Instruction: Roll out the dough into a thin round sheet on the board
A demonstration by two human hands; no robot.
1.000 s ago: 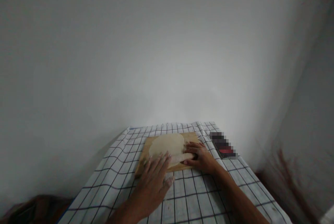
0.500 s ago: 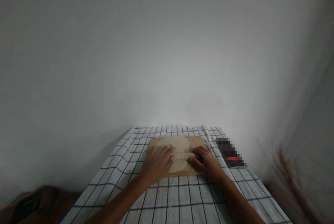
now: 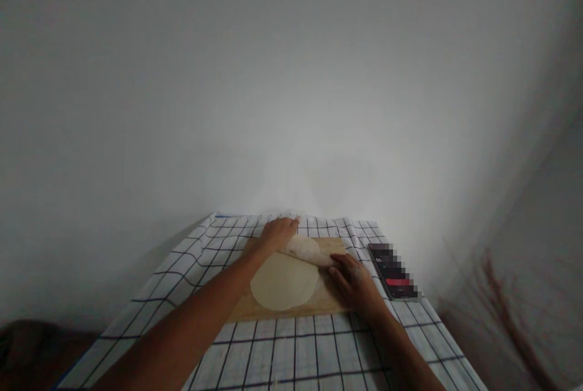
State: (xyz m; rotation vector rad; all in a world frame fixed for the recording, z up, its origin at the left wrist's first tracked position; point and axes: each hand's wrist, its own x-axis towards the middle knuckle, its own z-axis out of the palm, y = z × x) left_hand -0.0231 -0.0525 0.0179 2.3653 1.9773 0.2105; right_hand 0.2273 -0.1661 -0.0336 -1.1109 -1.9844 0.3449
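A pale, flattened round of dough (image 3: 285, 285) lies on a wooden board (image 3: 334, 303). Across its far part rests a light, floury rolling pin (image 3: 314, 255), slanting so that its left end is farther from me. My left hand (image 3: 279, 233) is at that far left end, fingers curled over; the hand and wrist hide the pin's tip. Closer to me, my right hand (image 3: 354, 278) has its fingers bent over the pin's right end, thumb below. My left forearm crosses the board's left side.
The board lies on a white cloth with dark grid lines (image 3: 264, 357) covering a narrow table. A dark phone-like slab (image 3: 394, 272), partly pixelated, lies at the right edge. A plain wall (image 3: 291, 105) stands behind; thin brown twigs (image 3: 505, 312) rise at right.
My left hand has moved forward, swinging the rolling pin from level to slanted toward the dough's far edge. More of the dough's near part shows. My right hand stays near its place.
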